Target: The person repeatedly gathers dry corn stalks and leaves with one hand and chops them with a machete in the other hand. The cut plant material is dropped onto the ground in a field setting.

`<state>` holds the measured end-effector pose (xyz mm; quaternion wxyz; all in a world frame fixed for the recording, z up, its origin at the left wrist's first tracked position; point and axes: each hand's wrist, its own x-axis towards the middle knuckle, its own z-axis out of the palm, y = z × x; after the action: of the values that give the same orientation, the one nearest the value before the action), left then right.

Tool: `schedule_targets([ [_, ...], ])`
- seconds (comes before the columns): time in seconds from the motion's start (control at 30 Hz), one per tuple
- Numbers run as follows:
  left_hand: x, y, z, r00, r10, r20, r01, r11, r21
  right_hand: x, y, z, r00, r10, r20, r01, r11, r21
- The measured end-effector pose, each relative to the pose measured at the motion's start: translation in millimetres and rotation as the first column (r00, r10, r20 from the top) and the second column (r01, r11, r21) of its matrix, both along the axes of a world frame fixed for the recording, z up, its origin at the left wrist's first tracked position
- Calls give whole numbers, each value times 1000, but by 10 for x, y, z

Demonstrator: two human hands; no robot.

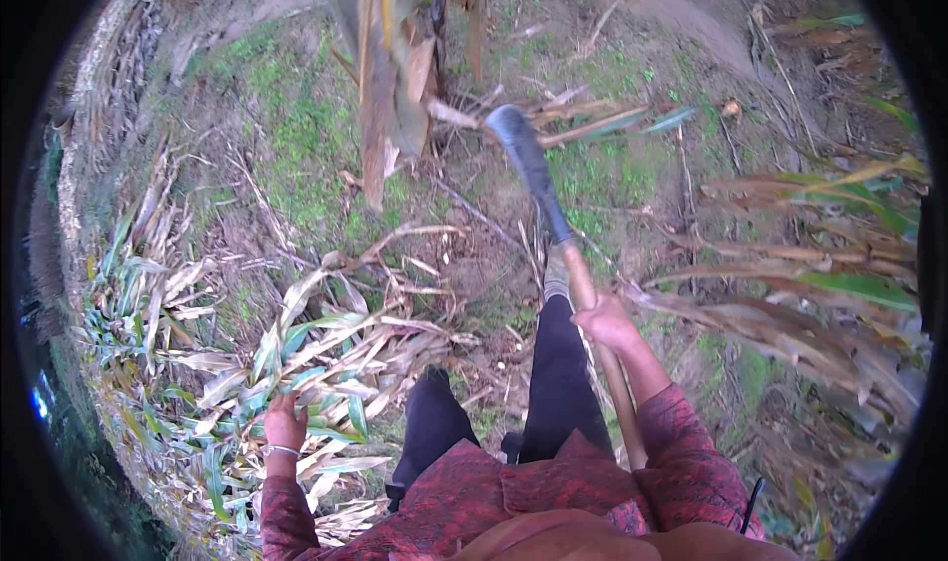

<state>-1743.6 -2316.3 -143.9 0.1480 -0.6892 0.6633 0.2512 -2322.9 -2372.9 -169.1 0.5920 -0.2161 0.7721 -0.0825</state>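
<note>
My right hand (609,322) is wrapped around the wooden handle (621,394) of a long-handled sickle. The tool's dark metal blade (522,146) points away from me and curves at its tip, beside the lower end of a standing dry corn stalk (438,35). My left hand (285,422), with a bracelet at the wrist, hangs with its thumb apart and nothing visible in it. Below and around it lie cut corn stalks (326,353) with dry and green leaves. Whether the left fingers touch these leaves I cannot tell.
Brown hanging leaves (392,94) come down ahead of me. Standing corn (807,287) spreads along the right side. Soil with low green weeds (304,116) and scattered stalk pieces lies in front. My right foot (557,268) is forward, close to the sickle.
</note>
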Motion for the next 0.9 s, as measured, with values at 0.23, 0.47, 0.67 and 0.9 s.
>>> schedule_targets([
  [0.23,-2524,-1772,285,888,-456,-62,437,878,-195,-2183,45,-1451,761,359,-540,-388,920,65],
  [0.47,-4225,-4035,669,579,-695,427,815,467,-344,-3153,839,-1390,952,208,-226,-146,954,261],
  [0.67,-4730,-5597,746,155,-454,878,742,640,200,-2891,-26,-773,997,-20,-73,19,1000,-11],
  [0.9,-4203,-6459,685,379,-497,780,423,843,332,-2470,-1849,-54,968,-246,47,250,939,-237],
])
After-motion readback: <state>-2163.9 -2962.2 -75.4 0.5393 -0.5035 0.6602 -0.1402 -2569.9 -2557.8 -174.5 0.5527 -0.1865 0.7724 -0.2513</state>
